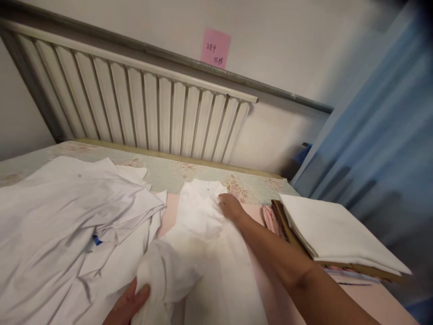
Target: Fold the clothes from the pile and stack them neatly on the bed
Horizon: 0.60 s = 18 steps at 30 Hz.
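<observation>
A white garment (209,243), which looks like a shirt, lies stretched out in front of me, its narrower end toward the wall. At the lower left, my left hand (128,302) pinches a bunched fold of it between thumb and fingers. My right hand (232,206) reaches forward and grips the garment's far right edge, with some fingertips hidden by the cloth. Close by on the left is a heap of rumpled white garments (84,203), with a small blue patch (97,240) showing among the folds.
On the right sits a stack with a folded white cloth (338,230) on top and brown and pink fabric below. A floral table cover (186,169) and pink cloth lie underneath. Behind stand a radiator (152,108) and a wall with a pink note (215,47). A blue curtain (372,149) hangs at right.
</observation>
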Motion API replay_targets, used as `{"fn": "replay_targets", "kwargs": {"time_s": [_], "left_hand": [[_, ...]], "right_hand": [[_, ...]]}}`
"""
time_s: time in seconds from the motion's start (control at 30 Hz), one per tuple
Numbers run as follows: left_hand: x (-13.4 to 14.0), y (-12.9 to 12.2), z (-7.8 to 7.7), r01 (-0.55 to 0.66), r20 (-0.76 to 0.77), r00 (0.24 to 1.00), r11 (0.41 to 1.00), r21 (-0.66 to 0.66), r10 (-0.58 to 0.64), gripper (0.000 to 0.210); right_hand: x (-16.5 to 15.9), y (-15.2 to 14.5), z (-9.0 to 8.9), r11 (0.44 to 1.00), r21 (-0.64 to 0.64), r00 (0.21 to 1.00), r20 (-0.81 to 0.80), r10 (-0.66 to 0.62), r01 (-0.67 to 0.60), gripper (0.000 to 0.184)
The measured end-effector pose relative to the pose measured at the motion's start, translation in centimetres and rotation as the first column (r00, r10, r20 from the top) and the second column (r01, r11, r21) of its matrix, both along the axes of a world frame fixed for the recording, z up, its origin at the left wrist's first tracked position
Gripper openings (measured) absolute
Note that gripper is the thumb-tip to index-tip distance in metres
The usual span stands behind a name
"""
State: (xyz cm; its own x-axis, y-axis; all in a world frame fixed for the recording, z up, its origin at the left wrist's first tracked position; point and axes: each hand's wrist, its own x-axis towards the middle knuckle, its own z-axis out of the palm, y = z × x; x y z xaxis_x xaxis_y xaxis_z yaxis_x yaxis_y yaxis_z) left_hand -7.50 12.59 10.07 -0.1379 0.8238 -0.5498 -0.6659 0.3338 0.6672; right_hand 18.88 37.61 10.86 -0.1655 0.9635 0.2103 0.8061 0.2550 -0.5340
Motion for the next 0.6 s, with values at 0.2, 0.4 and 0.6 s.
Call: {"fn": "replay_targets", "kwargs": {"time_s": [0.2,0.4,0.6], "left_hand": [[0.5,-1.0,1.6,0.119,0.126,0.983,0.986,0.113,-0.133,0.090],[1.6,-1.8,1.9,0.254,0.177,0.921,0.879,0.404,-0.347,0.069],[2.1,-2.5,2.0,0.273,0.172,0.905,0.840,0.470,-0.390,0.055]], "right_hand": [[-3.2,-10.5,2.7,0.978,-0.154,0.969,-0.222,0.108,-0.144,0.023],[-6.2,-23.5,3.7,0.715,-0.552,0.735,-0.674,-0.080,-0.429,0.040],[-8.0,-29.8,3.7,0.798,-0.545,0.810,-0.573,-0.128,-0.259,0.011]]}}
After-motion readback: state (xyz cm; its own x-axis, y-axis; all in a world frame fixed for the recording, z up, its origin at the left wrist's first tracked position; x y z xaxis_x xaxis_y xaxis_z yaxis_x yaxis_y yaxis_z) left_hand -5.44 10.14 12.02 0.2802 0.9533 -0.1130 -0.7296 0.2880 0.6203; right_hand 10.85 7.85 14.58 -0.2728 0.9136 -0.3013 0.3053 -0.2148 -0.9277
